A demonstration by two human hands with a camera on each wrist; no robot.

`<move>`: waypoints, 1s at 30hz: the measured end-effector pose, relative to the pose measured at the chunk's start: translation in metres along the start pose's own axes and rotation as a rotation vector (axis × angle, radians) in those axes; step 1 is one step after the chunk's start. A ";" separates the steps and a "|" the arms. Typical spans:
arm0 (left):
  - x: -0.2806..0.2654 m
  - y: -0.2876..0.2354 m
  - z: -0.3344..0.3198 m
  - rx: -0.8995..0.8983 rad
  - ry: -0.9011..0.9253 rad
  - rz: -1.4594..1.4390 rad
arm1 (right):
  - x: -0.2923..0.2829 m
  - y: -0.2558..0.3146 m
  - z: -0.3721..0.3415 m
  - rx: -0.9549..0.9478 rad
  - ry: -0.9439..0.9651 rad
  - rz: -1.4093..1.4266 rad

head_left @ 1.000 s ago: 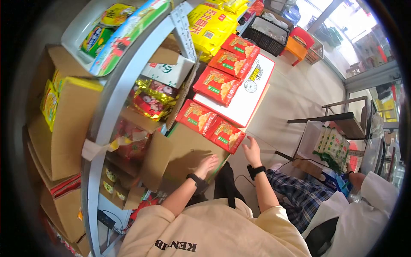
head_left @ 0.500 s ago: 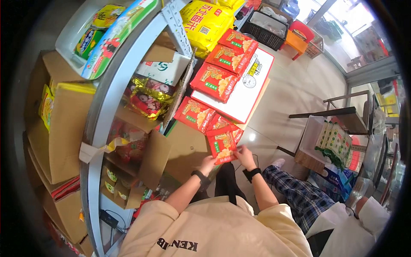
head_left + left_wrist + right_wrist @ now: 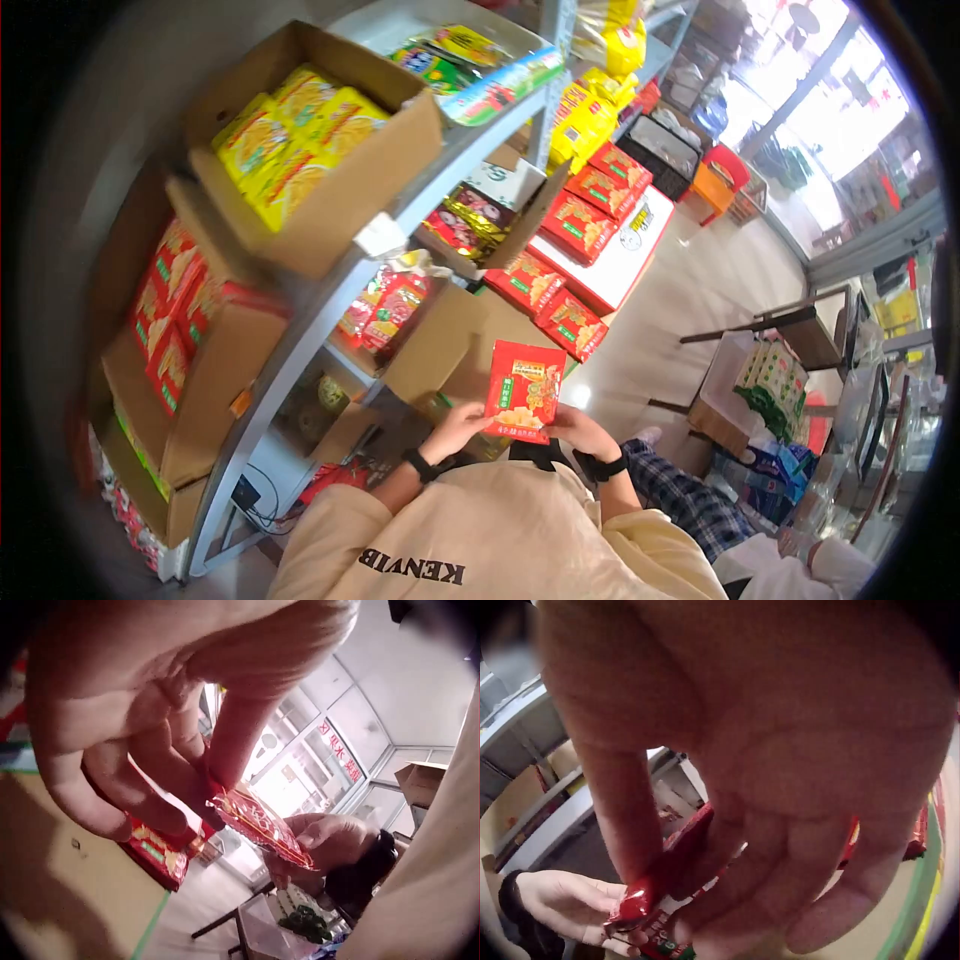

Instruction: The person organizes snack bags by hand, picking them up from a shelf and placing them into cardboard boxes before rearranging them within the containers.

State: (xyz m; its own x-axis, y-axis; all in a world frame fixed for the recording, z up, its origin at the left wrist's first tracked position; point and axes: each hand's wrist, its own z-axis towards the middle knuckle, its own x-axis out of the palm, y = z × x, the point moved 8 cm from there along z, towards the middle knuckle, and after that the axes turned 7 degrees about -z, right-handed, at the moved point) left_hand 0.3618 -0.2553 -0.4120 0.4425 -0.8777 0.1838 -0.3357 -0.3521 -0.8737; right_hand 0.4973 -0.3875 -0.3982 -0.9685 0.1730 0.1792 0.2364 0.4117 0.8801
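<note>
A red snack packet (image 3: 525,390) with a gold and green print is held in front of the person's chest. My left hand (image 3: 460,430) pinches its left lower edge between thumb and fingers, while my right hand (image 3: 582,432) grips the opposite edge. From the left wrist, the packet (image 3: 259,829) appears edge-on, with the right hand (image 3: 322,840) beyond it. The right wrist view has the red packet (image 3: 641,900) between thumb and fingers and the left hand (image 3: 574,900) on its far side. Just beyond lie similar red packets (image 3: 570,325) on a cardboard box.
More red packets (image 3: 580,225) lie on a white box (image 3: 640,245). Left of me, a metal shelf (image 3: 310,370) bears an open carton (image 3: 380,190) of yellow packets, with a carton (image 3: 215,430) of red packets beside it. Another person's plaid-clad leg (image 3: 690,490) is at right.
Both hands were empty, then took a red packet from the near end of the row. It has since been drawn back and tipped up, and the head view has swung toward the shelf.
</note>
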 end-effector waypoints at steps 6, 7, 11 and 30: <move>-0.036 -0.127 -0.096 0.359 -0.374 0.332 | 0.051 0.121 -0.003 -0.212 -0.149 -0.489; -0.042 -0.142 -0.110 0.421 -0.452 0.392 | 0.060 0.140 0.000 -0.250 -0.160 -0.524; -0.056 -0.211 -0.182 0.823 -0.713 0.442 | 0.110 0.224 0.004 -0.611 -0.223 -0.585; -0.166 -0.337 -0.328 0.714 -1.352 0.940 | 0.305 0.430 0.087 -1.274 -0.219 -0.907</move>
State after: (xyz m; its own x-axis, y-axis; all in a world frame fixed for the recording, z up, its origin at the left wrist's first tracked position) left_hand 0.1286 -0.0973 -0.0004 0.7612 0.2957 -0.5772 -0.6248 0.5728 -0.5305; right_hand 0.3101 -0.0792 -0.0031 -0.6892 0.4640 -0.5565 -0.7197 -0.5269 0.4521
